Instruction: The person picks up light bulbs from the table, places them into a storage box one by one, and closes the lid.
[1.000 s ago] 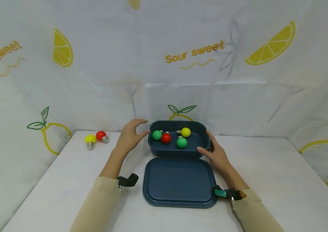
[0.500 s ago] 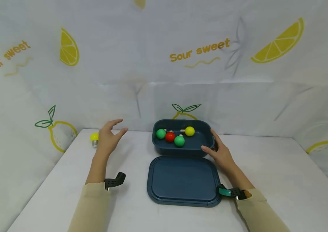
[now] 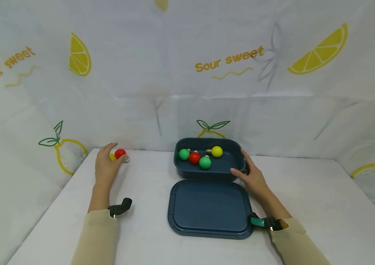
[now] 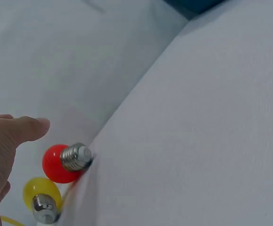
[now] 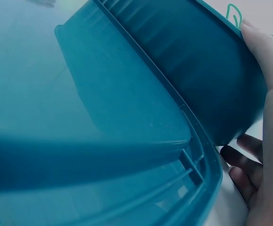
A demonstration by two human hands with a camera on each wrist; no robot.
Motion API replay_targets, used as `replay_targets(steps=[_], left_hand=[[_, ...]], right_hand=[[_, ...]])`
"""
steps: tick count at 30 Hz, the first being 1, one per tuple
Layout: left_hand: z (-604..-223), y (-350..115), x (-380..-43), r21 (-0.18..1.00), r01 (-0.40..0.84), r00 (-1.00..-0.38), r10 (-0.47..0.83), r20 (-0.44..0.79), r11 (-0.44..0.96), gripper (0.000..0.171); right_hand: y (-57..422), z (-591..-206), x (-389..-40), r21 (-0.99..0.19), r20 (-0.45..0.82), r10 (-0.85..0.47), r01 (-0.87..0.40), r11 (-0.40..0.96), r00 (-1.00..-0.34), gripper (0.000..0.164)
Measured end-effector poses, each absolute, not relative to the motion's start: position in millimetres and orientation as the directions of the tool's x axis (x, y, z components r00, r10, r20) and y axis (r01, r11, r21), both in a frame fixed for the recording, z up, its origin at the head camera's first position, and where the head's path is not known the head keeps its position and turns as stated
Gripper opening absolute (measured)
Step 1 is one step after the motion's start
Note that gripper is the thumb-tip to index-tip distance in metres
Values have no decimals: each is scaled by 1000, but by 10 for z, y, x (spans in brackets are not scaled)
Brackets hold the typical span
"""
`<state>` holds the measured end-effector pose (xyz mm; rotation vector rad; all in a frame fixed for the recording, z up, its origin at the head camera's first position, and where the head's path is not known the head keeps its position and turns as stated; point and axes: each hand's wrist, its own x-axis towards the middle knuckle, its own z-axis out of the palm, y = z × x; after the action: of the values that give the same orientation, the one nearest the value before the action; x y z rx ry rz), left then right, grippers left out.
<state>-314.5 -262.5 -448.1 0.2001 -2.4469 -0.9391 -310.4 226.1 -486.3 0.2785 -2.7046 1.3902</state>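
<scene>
My left hand (image 3: 105, 165) hovers at the table's far left with thumb and fingers spread apart, holding nothing. Just beyond its thumb lies a loose red light bulb (image 3: 120, 153) with a silver screw base; in the left wrist view the thumb is above that bulb. A yellow bulb (image 4: 41, 190) lies beside it, mostly covered by the hand in the head view. My right hand (image 3: 253, 178) grips the right end of a dark blue box (image 3: 207, 175), thumb on the front wall and fingers round the side. Inside the box are two green bulbs (image 3: 205, 162), one red bulb (image 3: 194, 158) and one yellow bulb (image 3: 217, 151).
A dark blue lid (image 3: 210, 209) lies flat on the white table directly in front of the box. Behind the table hangs a white sheet (image 3: 134, 121) printed with lemons, meeting its back edge.
My left hand has moved left from beside the box to the loose bulbs. The right hand keeps its grip on the box, and the view has shifted slightly.
</scene>
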Motion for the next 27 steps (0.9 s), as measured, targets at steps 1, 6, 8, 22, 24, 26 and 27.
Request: replay_targets(steps=[1,6,8,22,24,26,27], left_hand=[[-4507,-2654,-3147,664,33,-861,-316,398,747,55],[-4615,-2753,-3144,664,-3,-871,-328,365,748,53],[-4645,-2775,-3144,657,-15,-875,-328,357,754,51],[-4735,-2830,-3123,681,-136,-881,-403,249,719,47],[-4753,-2845,-3120,689,-139,-875,-413,251,711,46],[-4767,-2854,-3112,692,-143,-866,-428,258,707,45],[-4765,-2852,-3104,697,-149,-861,-439,258,702,45]], right_hand=[[2261,-4864,-3104,-797,161,-123,-203,568,-979,86],[2264,-4866,-3108,-799,161,-123,-202,567,-979,86],[2266,-4862,-3107,-796,163,-124,-205,570,-979,86],[2257,-4851,-3091,-804,147,-114,-186,565,-983,85],[2256,-4854,-3091,-804,145,-115,-185,566,-983,85],[2257,-4850,-3089,-802,144,-116,-185,568,-983,85],[2258,-4849,-3090,-804,143,-116,-183,566,-983,85]])
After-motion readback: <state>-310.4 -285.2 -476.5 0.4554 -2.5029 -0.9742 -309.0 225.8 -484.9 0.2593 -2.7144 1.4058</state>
